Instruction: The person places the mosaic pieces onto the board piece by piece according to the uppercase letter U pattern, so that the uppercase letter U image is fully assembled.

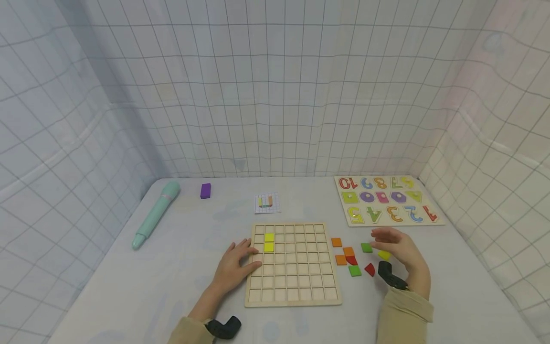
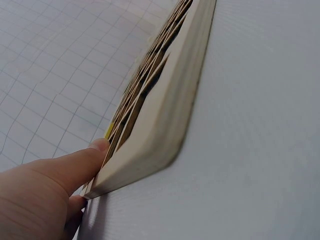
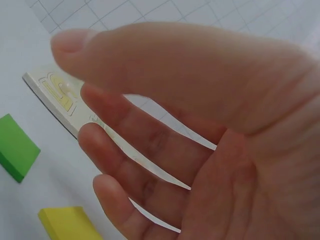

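Observation:
A wooden grid board (image 1: 292, 303) lies on the table, with two yellow square tiles (image 1: 269, 242) in neighbouring cells near its upper left. My left hand (image 1: 234, 267) rests at the board's left edge with loosely spread fingers; the left wrist view shows its thumb (image 2: 75, 167) over the rim. Held over the loose pieces, my right hand (image 1: 399, 248) has gently bent fingers and nothing in them. Beneath and beside it are a yellow piece (image 1: 384, 255) and a green tile (image 1: 366, 247). Nearer the board lie orange squares (image 1: 336, 242), red quarter-round pieces (image 1: 370, 270) and another green tile (image 1: 354, 271).
A small gridded card (image 1: 267, 203) with a coloured figure lies behind the board. At back right is a number-and-shape puzzle (image 1: 388, 200). A purple block (image 1: 206, 191) and a mint-green stick-shaped object (image 1: 155, 215) lie on the left. Grid-patterned cloth walls (image 1: 275, 95) enclose the table.

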Demonstrator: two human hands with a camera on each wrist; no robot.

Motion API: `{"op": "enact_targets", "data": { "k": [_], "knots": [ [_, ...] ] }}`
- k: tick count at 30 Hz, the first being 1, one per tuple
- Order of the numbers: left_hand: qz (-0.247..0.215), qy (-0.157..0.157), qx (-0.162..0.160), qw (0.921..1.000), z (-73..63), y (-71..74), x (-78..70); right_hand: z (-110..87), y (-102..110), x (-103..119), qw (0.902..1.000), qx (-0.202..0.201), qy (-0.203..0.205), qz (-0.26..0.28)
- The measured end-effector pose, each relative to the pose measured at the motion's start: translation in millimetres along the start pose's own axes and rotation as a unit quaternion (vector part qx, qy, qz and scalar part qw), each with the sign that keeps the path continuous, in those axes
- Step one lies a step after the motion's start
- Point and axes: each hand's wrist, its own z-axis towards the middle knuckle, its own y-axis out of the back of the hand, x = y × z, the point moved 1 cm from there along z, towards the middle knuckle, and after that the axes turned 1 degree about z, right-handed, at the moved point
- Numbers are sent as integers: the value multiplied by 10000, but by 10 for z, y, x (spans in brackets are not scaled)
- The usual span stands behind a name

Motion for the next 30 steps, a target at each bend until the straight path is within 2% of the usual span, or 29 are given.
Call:
{"op": "enact_targets", "data": {
  "k": [6,20,30],
  "knots": [
    [36,61,59,10000,8,-6,4,8,8,-32,10000,-38,-26,10],
    [82,-144,-122,9998,-2,-18,12,7,4,-64,9997,-17,-244,-25],
    [17,-3,12,10000,0,-7,8,-5,7,-62,9993,-48,-334,-175]
  ]
}}
